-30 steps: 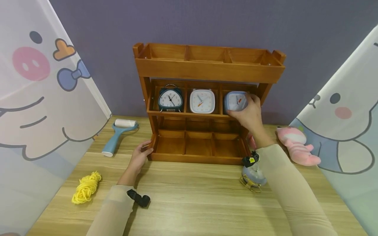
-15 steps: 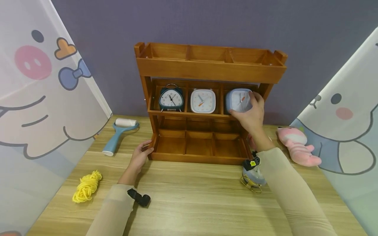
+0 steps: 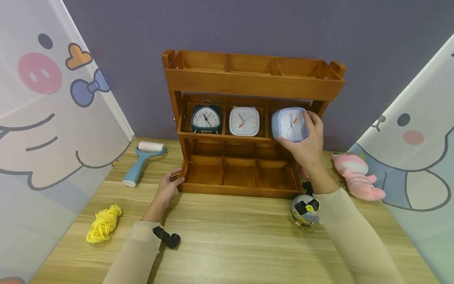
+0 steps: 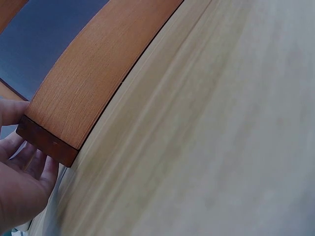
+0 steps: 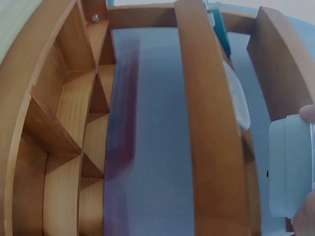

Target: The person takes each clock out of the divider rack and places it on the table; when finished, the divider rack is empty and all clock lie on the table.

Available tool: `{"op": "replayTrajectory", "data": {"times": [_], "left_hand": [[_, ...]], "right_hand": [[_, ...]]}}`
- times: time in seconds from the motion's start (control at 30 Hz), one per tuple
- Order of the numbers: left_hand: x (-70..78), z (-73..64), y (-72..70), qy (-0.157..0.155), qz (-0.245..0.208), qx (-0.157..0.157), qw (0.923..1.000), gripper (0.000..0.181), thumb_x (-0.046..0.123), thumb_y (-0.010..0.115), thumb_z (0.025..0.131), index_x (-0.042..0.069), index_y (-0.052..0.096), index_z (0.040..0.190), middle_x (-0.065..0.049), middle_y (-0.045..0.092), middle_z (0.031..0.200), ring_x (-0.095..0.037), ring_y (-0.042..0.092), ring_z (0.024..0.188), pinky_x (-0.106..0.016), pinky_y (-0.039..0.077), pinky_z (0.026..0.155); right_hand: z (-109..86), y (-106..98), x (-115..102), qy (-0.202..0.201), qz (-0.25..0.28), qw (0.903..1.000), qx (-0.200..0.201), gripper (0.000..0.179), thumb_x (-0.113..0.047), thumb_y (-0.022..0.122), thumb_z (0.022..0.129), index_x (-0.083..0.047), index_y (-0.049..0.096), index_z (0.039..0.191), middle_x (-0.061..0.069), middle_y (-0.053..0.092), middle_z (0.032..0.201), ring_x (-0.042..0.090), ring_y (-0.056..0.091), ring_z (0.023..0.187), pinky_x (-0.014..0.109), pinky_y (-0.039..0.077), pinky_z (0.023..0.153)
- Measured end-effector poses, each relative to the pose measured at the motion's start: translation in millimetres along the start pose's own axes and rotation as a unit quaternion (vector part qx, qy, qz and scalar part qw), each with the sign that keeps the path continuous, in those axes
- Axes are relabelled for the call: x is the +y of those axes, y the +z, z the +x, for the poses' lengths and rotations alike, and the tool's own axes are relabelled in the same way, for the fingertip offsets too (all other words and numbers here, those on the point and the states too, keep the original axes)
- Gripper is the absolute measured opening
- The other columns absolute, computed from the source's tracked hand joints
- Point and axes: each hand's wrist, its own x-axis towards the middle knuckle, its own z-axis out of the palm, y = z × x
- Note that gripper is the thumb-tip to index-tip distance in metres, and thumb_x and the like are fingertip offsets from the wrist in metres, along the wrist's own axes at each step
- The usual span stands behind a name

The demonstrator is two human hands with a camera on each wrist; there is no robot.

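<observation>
Halfway up a wooden rack [image 3: 252, 85], a blue clock [image 3: 293, 124] is held

Just right of the frame's centre, a person's right hand [image 3: 309, 141] grips the blue clock between thumb and fingers at the right-hand compartment of the middle shelf [image 3: 227, 137]. The clock is turned so that the left side of its case shows beside the dial; whether it touches the wood cannot be told. To its left, a white clock [image 3: 244, 121] sits in the middle compartment and a dark green clock [image 3: 206, 119] in the left one. Lower left of centre, the left hand [image 3: 168, 187] holds the left end of the rack's base, thumb and fingers on opposite sides of the wood. At left on the table [image 3: 227, 240] lie a lint roller [image 3: 136, 172] and, below it, a bundle of yellow yarn [image 3: 104, 224]. Below the right wrist is a round, pale object [image 3: 310, 217] with gold-coloured wire, partly hidden. A pink plush toy [image 3: 356, 177] lies at right.
</observation>
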Motion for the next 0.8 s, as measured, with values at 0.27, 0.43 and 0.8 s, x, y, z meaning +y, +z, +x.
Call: {"op": "replayTrajectory", "data": {"times": [0.27, 0.43, 0.8], "left_hand": [[-3.4, 4.1, 0.5, 0.002, -0.002, 0.007, 1.0, 0.047, 0.004, 0.053, 0.098, -0.001, 0.042, 0.143, -0.024, 0.035, 0.145, -0.036, 0.036, 0.13, -0.048, 0.027, 0.108], [-2.8, 3.9, 0.6, 0.003, -0.001, 0.012, 0.9999, 0.047, 0.004, 0.054, 0.098, -0.001, 0.042, 0.143, -0.024, 0.035, 0.145, -0.036, 0.036, 0.13, -0.048, 0.027, 0.108], [-2.4, 4.1, 1.3, 0.005, -0.002, 0.013, 0.9999, 0.046, 0.003, 0.054, 0.098, -0.002, 0.043, 0.142, -0.024, 0.036, 0.144, -0.036, 0.036, 0.13, -0.048, 0.027, 0.108]], "right_hand": [[-26.1, -13, -10, -0.034, 0.013, 0.9988, -0.032, 0.093, -0.009, 0.089, 0.064, 0.002, 0.043, 0.144, 0.015, 0.029, 0.148, 0.033, 0.032, 0.132, 0.054, 0.034, 0.1], [-47.3, -17, -5, -0.041, -0.006, 0.9964, -0.074, 0.092, -0.01, 0.09, 0.062, 0.005, 0.045, 0.142, 0.016, 0.032, 0.148, 0.036, 0.033, 0.13, 0.057, 0.037, 0.095], [-90.5, -19, 11, -0.03, -0.03, 0.9819, -0.185, 0.094, -0.016, 0.091, 0.061, 0.002, 0.047, 0.141, 0.016, 0.033, 0.146, 0.04, 0.034, 0.128, 0.058, 0.039, 0.089]]}}
